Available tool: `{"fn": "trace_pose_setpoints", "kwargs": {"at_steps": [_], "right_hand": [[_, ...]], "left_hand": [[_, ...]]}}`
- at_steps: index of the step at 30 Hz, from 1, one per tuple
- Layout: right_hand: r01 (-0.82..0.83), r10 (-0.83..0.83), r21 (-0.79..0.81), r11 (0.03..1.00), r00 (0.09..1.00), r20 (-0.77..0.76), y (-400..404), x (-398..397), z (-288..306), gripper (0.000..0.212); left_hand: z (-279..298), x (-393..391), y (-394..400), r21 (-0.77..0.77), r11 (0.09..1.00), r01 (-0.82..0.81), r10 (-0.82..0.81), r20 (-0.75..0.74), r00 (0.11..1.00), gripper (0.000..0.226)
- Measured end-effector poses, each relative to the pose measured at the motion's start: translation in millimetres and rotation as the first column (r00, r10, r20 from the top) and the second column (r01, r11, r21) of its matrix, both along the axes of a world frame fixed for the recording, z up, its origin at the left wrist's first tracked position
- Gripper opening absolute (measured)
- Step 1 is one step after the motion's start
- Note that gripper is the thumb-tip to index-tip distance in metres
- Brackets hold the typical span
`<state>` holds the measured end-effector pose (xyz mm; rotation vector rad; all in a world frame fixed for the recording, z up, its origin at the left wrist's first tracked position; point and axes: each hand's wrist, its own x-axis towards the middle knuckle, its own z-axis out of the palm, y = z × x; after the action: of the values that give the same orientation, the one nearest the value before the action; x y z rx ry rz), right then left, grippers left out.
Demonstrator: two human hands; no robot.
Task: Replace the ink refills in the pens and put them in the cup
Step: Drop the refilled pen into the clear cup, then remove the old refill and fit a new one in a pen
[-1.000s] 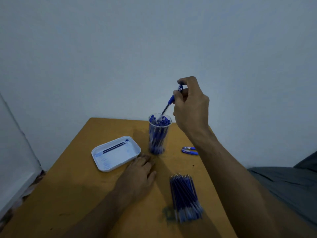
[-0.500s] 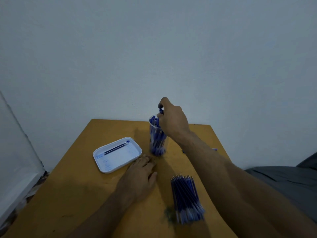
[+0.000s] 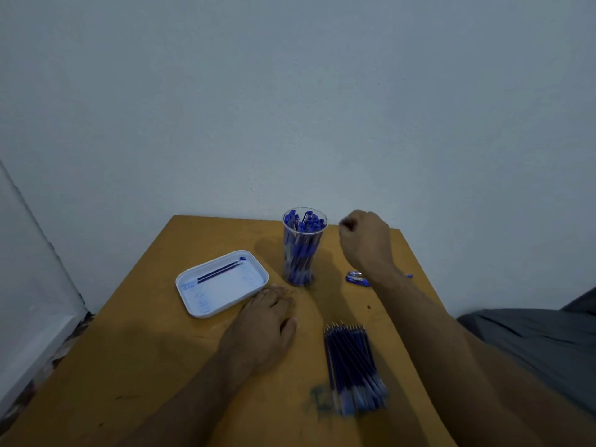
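Observation:
A clear plastic cup (image 3: 303, 253) full of several blue pens stands upright near the table's far edge. My right hand (image 3: 366, 243) hovers just right of the cup, fingers curled, holding nothing I can see. My left hand (image 3: 266, 321) rests flat on the table in front of the cup. A bundle of several blue ink refills (image 3: 353, 369) lies near the table's front right. Two blue pens (image 3: 358, 279) lie under my right wrist, partly hidden. A white tray (image 3: 222, 285) to the left holds two dark refills (image 3: 219, 271).
The wooden table (image 3: 145, 350) ends at a pale wall behind the cup. A white panel (image 3: 29, 304) stands at the left of the table. Grey cloth (image 3: 532, 340) lies to the right of the table.
My right hand lowered a blue pen into the cup, let it go, and moved away to the right of the cup. My left hand has stayed flat on the table.

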<state>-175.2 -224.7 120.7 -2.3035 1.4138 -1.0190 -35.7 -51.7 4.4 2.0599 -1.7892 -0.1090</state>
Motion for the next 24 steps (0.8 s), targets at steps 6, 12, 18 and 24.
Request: {"fn": "trace_pose_setpoints", "kwargs": {"at_steps": [6,12,18,24], "right_hand": [[0.119,-0.057,0.139,0.983,0.921,-0.386,6.7,-41.0,-57.6,0.017],[0.045,-0.005,0.07,0.997,0.874,-0.487,6.9,-55.0,-77.0,0.02],[0.026,0.02,0.091,0.996,0.883,-0.47,4.0,-53.7,-78.6,0.018],[-0.019,0.072,0.113,0.993,0.87,-0.488,15.7,-55.0,-66.6,0.012]], "left_hand": [[1.3,-1.3,-0.6,0.008,1.0,-0.013,0.013,-0.012,1.0,0.053],[2.1,-1.8,0.3,0.015,1.0,-0.021,0.021,-0.021,1.0,0.053],[1.9,-1.9,-0.7,0.018,1.0,-0.023,0.023,-0.018,1.0,0.054],[2.0,-1.3,0.1,0.009,1.0,-0.018,0.018,-0.022,1.0,0.053]]}}
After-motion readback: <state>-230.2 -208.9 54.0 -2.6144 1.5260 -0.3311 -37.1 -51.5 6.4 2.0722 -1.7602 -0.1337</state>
